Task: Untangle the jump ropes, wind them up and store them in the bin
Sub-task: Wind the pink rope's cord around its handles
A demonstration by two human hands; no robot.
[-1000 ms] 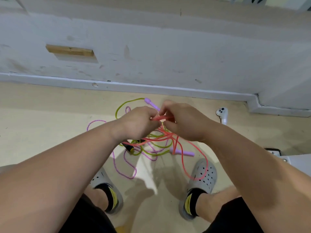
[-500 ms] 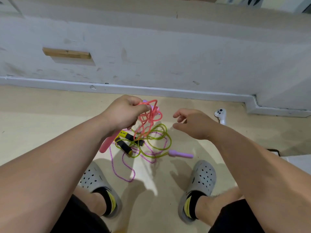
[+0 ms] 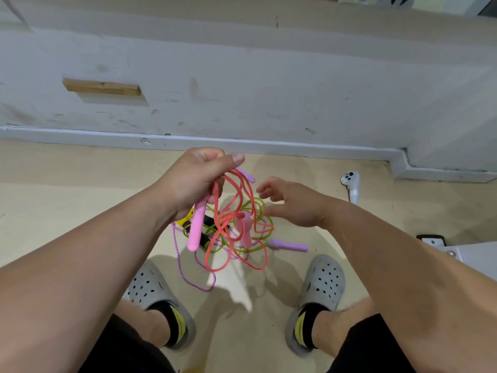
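My left hand (image 3: 196,179) grips the loops of a red jump rope (image 3: 236,211), raised above the floor. One pink handle (image 3: 197,227) hangs below that hand and a second pink handle (image 3: 246,230) dangles among the loops. My right hand (image 3: 293,204) hovers just right of the rope with its fingers spread, holding nothing. On the floor beneath lie a green rope (image 3: 255,211) with yellow-and-black handles (image 3: 205,238) and a thin purple rope (image 3: 193,275) with purple handles (image 3: 289,244), loosely heaped together.
A white wall and baseboard (image 3: 242,145) run close ahead. A white controller (image 3: 351,184) lies on the floor at the right. A white object's corner (image 3: 473,255) shows at the right edge. My feet in grey clogs (image 3: 322,281) stand either side of the ropes.
Both hands were working at the red rope together a second ago. My right hand has let go and drawn right; my left hand has lifted the red rope clear, with its pink handles now hanging.
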